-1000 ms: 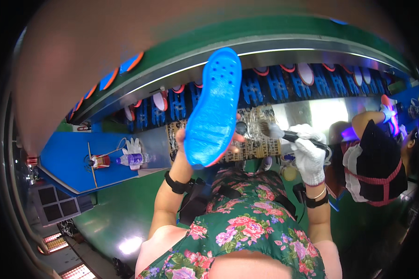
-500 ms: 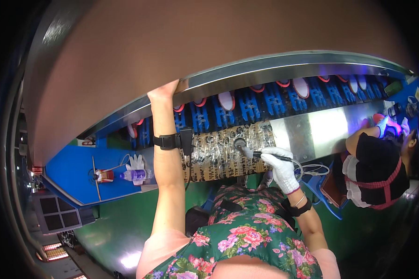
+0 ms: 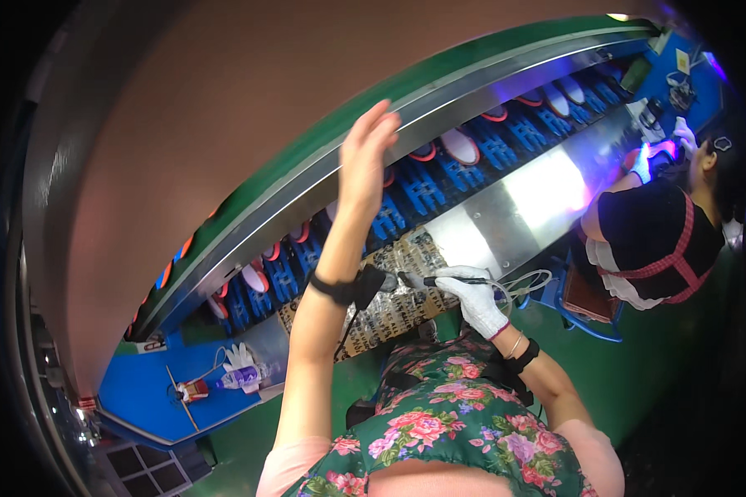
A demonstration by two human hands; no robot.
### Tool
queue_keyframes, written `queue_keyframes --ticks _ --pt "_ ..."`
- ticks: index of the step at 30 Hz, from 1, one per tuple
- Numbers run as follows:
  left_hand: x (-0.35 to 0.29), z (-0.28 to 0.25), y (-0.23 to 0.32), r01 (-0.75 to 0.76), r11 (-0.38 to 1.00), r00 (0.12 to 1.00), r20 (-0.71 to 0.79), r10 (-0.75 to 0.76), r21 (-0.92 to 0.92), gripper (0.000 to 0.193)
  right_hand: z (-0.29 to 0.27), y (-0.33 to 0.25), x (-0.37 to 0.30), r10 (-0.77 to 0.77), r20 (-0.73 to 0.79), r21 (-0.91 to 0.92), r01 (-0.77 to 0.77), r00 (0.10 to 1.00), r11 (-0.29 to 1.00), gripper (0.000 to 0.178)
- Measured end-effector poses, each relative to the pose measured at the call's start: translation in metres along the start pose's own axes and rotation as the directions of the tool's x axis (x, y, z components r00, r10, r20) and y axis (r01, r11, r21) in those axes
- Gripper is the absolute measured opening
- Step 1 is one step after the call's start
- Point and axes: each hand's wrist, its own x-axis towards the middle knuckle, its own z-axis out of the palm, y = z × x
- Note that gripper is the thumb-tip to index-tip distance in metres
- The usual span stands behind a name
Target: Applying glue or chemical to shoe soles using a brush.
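My left hand [image 3: 366, 157], bare, is raised in front of the long metal rail [image 3: 456, 106] with its fingers stretched out and nothing in it. Whether the fingertips touch the rail cannot be told. In a white glove, my right hand [image 3: 472, 300] closes round a black-handled brush [image 3: 425, 281] with a pale tip, over a bench strip covered in brown and clear tape [image 3: 389, 319]. A pale cord [image 3: 526, 286] loops out behind that hand. Beyond the bench, blue racks [image 3: 423, 195] carry shoe soles [image 3: 460, 147], white with red rims. My left wrist partly covers the bench.
A bare metal plate [image 3: 547, 186] continues the bench rightward to a co-worker [image 3: 651, 240], whose gloved hands are under purple light. A blue stool [image 3: 590, 298] stands between us. On the blue table [image 3: 141, 389] at left lie a bottle [image 3: 239, 378], a glove and a red container [image 3: 192, 390].
My left hand has come off the rail's underside and risen, fingers now extended. The whole view has tilted. My right hand keeps the brush over the taped strip.
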Motion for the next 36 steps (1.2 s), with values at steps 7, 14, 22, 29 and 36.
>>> queue_keyframes --ticks 7,14,22,29,36 --pt "0.164 0.092 -0.051 -0.165 0.823 0.986 0.058 0.159 0.543 0.103 -0.023 -0.011 -0.012 -0.087 -0.080 0.019 0.089 0.993 0.996 0.019" --pt "0.235 0.083 -0.066 -0.117 0.500 0.975 0.004 0.223 0.858 0.075 -0.044 -0.009 -0.021 -0.095 -0.105 0.032 0.099 0.990 0.995 0.017" --pt "0.136 0.001 -0.005 0.038 0.986 0.976 -0.206 -0.071 -0.163 0.030 -0.042 -0.012 -0.019 -0.040 -0.037 0.034 0.041 0.999 0.999 0.017" --pt "-0.074 -0.087 0.003 -0.132 0.947 0.835 -0.482 0.265 0.291 0.033 -0.029 -0.018 -0.021 -0.026 0.039 0.017 0.025 0.999 1.000 0.018" --pt "-0.146 -0.098 -0.034 0.009 0.975 0.854 -0.505 -0.122 -0.221 0.077 -0.009 -0.056 -0.019 -0.048 0.059 0.214 0.034 0.997 0.976 0.016"
